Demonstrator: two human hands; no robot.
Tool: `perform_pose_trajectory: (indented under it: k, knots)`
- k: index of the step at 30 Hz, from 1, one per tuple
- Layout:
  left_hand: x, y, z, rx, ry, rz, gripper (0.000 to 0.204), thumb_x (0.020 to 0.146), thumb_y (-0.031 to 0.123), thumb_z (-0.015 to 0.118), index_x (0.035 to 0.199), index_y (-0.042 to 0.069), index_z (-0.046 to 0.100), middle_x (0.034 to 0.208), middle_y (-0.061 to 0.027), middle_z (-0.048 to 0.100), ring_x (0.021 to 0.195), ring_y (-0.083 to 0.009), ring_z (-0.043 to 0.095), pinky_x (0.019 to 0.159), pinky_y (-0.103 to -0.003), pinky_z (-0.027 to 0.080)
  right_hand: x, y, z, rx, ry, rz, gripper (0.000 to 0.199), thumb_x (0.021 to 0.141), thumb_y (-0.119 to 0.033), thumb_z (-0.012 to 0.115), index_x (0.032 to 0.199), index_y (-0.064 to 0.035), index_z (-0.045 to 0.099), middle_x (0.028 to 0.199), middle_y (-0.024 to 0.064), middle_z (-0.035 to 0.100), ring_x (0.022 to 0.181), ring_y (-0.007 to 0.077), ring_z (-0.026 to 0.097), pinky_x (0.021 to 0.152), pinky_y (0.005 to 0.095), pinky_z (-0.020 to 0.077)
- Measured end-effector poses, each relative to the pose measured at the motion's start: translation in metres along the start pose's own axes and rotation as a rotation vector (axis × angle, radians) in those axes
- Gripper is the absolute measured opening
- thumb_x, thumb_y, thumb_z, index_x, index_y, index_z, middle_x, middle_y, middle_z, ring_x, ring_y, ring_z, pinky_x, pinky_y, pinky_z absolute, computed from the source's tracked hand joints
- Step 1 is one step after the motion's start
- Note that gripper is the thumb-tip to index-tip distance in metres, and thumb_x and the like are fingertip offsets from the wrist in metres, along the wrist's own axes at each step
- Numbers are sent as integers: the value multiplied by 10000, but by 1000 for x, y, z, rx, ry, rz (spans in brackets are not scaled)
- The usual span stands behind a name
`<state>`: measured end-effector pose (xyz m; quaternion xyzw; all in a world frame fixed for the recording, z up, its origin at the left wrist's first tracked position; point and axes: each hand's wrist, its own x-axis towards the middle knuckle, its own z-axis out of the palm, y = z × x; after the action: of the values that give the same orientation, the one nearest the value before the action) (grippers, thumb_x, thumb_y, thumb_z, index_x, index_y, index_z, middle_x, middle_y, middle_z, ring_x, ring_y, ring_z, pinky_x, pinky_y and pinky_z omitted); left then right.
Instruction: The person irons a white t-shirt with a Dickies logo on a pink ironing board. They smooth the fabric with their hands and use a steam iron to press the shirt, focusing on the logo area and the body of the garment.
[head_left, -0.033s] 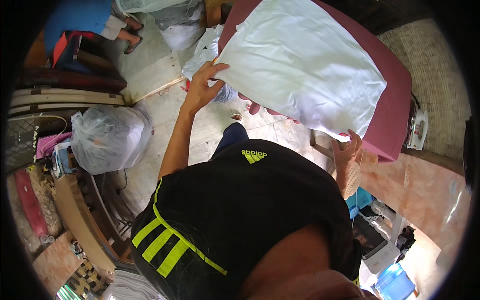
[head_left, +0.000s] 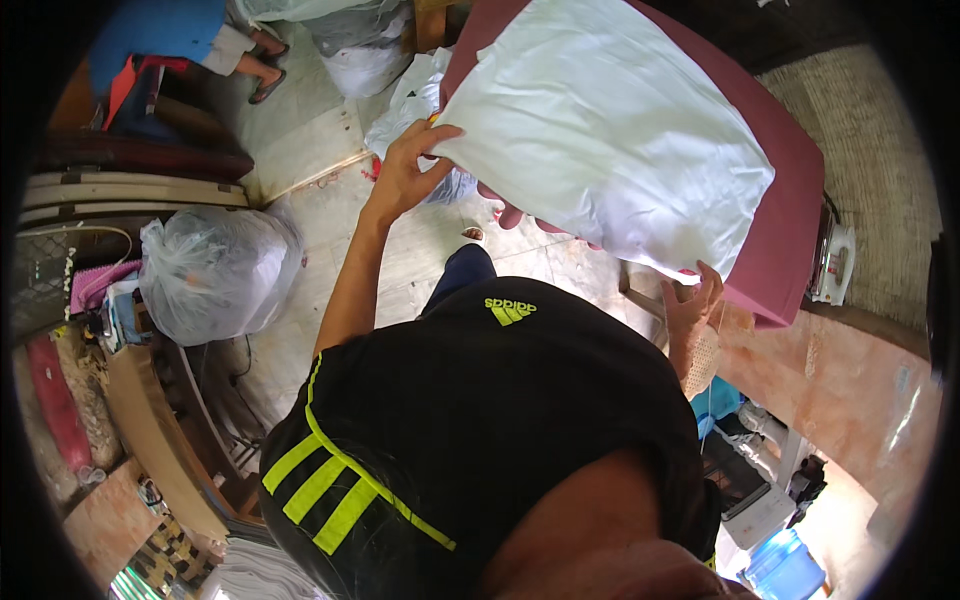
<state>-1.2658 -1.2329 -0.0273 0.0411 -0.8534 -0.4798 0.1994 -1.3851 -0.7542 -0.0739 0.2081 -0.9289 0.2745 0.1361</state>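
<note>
A white cloth (head_left: 610, 120), lightly creased, is spread over a maroon-covered ironing board (head_left: 775, 250). My left hand (head_left: 408, 165) pinches its near left corner between thumb and fingers. At the near right corner, my right hand (head_left: 692, 300) has its fingertips closed on the cloth's edge. Between the two hands the near edge of the cloth hangs along the board's scalloped rim. Whether the cloth is a garment I cannot tell.
An iron (head_left: 834, 262) stands at the board's right end, beside a ribbed mat (head_left: 860, 140). A stuffed clear plastic bag (head_left: 220, 275) sits on the floor at left. More plastic bags (head_left: 365, 60) lie behind the board's left end. Another person's legs (head_left: 255, 65) show at far left.
</note>
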Motion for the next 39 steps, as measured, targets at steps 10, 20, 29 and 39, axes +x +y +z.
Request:
perform_pose_trajectory:
  k: [10, 20, 29, 39]
  knots:
    - [52, 10, 8, 136, 314, 324, 171, 862, 37, 647, 1021, 51, 709, 891, -83, 570, 725, -204, 577, 661, -300, 476, 10, -64, 16, -335, -41, 244, 882, 646, -336, 895, 1385, -94, 479, 1452, 215, 343, 1282, 440, 408, 1023, 529, 398]
    - [147, 102, 29, -71, 222, 683, 217, 827, -32, 644, 1021, 57, 679, 821, -74, 606, 654, -193, 559, 580, -308, 444, 135, -204, 32, 136, 71, -389, 545, 805, 28, 620, 1333, -1, 489, 1333, 251, 515, 1223, 427, 507, 1028, 489, 405]
    - [161, 100, 29, 0, 477, 906, 190, 830, -1, 617, 1016, 39, 624, 867, -67, 647, 773, -252, 643, 678, -354, 513, 90, -132, 33, 73, 1, -172, 613, 704, 89, 542, 1309, -5, 503, 1233, 234, 562, 1079, 411, 579, 924, 481, 481]
    - [234, 112, -39, 514, 308, 912, 327, 835, -109, 516, 1057, 76, 668, 958, -96, 660, 826, -312, 645, 733, -364, 506, 77, 82, -100, -206, 40, 114, 410, 717, 6, 701, 1112, -86, 638, 1063, 103, 634, 908, 272, 628, 749, 406, 523]
